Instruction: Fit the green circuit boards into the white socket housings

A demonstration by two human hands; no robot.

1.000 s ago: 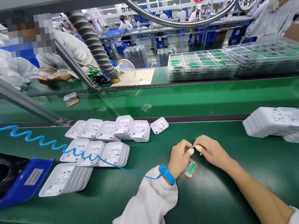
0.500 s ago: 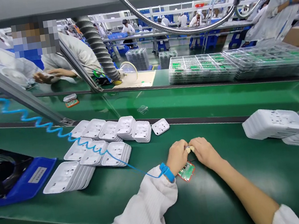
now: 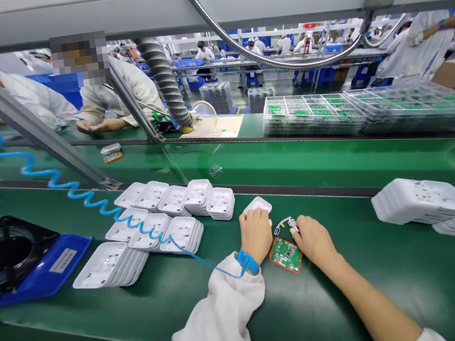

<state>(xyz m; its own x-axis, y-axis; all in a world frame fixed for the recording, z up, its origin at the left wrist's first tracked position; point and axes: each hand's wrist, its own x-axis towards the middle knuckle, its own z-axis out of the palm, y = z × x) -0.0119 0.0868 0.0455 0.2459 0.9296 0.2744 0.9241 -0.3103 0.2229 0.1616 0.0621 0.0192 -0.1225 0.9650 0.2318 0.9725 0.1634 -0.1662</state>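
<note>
My left hand [image 3: 257, 237] reaches to a single white plastic shell [image 3: 259, 204], its fingers closing at the shell's near edge and partly covering it. Pinched in my right hand [image 3: 314, 242] is a small white connector part [image 3: 291, 223], with a short pale cable running off to the left. Below and between both hands lies a green circuit board [image 3: 286, 253] with an orange-red border, flat on the bench. A blue wrist strap [image 3: 247, 261] with a coiled cord is on my left wrist.
Stacks of white shells [image 3: 151, 231] stand on the left and more shells [image 3: 420, 197] on the right. A black fan [image 3: 8, 252] on a blue base sits far left. Behind a dark rail [image 3: 319, 191] are clear trays of green boards [image 3: 313, 116]. Co-workers sit across the line.
My left hand has left the right hand and moved up-left onto the single shell, which has shifted slightly nearer. The circuit board shows more fully. The view has tilted slightly.
</note>
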